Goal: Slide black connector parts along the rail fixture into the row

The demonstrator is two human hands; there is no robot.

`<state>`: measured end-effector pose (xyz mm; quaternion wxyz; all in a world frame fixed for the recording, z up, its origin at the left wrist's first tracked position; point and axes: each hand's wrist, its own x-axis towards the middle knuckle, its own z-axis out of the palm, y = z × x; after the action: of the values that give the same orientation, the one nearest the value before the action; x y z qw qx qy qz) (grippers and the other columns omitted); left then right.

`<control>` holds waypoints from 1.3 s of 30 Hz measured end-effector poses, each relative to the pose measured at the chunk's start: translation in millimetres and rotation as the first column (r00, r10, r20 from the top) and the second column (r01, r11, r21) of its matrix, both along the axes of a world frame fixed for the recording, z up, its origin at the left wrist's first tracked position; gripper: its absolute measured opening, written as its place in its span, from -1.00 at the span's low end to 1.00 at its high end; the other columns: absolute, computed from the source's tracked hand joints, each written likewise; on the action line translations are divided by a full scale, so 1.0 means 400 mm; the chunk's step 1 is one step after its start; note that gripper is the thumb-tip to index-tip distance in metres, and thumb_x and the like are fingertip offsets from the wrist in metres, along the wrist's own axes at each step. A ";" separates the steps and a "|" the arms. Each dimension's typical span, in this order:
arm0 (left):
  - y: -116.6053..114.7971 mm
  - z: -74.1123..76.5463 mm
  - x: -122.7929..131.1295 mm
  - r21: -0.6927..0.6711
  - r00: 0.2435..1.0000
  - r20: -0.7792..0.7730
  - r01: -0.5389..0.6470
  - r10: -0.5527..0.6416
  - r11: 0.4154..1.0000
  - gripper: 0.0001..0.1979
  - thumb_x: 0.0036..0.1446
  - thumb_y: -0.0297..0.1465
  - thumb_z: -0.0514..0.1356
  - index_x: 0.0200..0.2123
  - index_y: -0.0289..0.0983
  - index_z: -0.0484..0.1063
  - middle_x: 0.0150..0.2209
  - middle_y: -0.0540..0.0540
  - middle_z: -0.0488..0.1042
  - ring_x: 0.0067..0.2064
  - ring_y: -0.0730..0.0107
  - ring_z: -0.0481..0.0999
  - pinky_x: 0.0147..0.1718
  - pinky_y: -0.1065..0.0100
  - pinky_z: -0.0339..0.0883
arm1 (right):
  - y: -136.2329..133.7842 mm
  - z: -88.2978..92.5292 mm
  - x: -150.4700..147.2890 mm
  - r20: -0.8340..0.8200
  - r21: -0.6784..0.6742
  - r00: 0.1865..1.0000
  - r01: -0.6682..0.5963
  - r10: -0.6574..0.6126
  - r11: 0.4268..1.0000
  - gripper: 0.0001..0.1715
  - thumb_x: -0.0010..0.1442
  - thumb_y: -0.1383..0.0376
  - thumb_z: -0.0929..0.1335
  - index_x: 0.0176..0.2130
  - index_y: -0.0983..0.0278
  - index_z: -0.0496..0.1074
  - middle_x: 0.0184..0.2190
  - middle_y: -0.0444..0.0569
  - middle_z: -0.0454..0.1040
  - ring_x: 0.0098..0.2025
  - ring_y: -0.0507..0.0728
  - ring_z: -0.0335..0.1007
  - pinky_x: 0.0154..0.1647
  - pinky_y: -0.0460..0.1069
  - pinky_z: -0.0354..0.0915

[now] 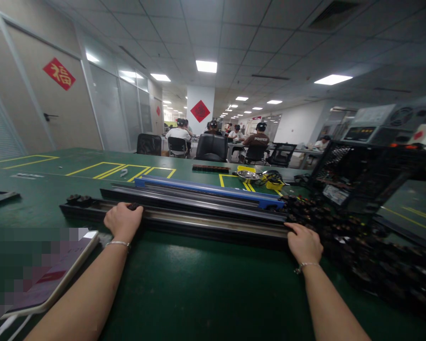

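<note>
Tabletop (184,293): green mat, marked with yellow outlined boxes towards the far side.
Blue strip (206,188): long, lying flat across the middle of the mat.
Tablet (67,265): white-edged, lying flat at the near left; its screen is blurred out.
Small black parts (358,246): a loose heap spread over the right of the mat.
Mesh crate (358,175): black, standing behind the heap.
Metal bowl (247,175): just beside a yellow box (246,168).
Office chairs (211,148): dark, at the far edge.
People (256,140): seated at tables farther back.
Red diamond signs: one on the pillar (200,111), one on the left door (59,74).
</note>
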<state>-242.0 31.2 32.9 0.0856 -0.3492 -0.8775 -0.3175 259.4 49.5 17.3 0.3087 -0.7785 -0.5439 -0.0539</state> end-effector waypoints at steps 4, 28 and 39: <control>0.004 0.000 0.015 -0.014 0.999 -0.035 0.028 -0.028 1.000 -0.53 -0.07 -0.14 0.07 -0.20 -0.34 0.46 -0.19 -0.33 0.49 -0.06 -0.08 0.41 -0.06 0.07 0.16 | 0.000 -0.002 0.002 0.002 0.018 1.000 0.001 -0.001 1.000 -0.55 -0.01 0.31 0.20 -0.19 0.03 0.53 -0.02 -0.19 0.43 0.00 0.22 0.20 0.02 0.18 0.18; 0.013 -0.018 0.055 -0.038 0.988 -0.058 0.144 -0.146 0.989 -0.58 -0.10 -0.14 0.10 -0.25 -0.31 0.44 -0.22 -0.28 0.51 -0.08 -0.01 0.43 0.10 -0.01 -0.08 | -0.007 0.005 -0.020 0.039 -0.026 0.999 0.018 -0.017 0.999 -0.54 0.03 0.26 0.18 -0.13 0.06 0.50 -0.01 -0.16 0.43 0.03 0.24 0.18 0.06 0.21 0.13; 0.008 -0.010 0.074 -0.053 0.978 -0.109 0.173 -0.177 0.984 -0.57 -0.11 -0.14 0.09 -0.26 -0.33 0.45 -0.26 -0.26 0.51 -0.11 0.04 0.44 0.08 0.09 -0.02 | -0.014 0.010 -0.029 0.027 -0.037 0.999 0.027 -0.026 0.999 -0.56 0.05 0.22 0.18 -0.13 0.07 0.49 0.02 -0.13 0.40 0.05 0.25 0.16 0.04 0.23 0.12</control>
<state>-212.3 34.6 29.1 0.0993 -0.4442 -0.8437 -0.2846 247.9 44.1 21.5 0.2863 -0.7904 -0.5385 -0.0579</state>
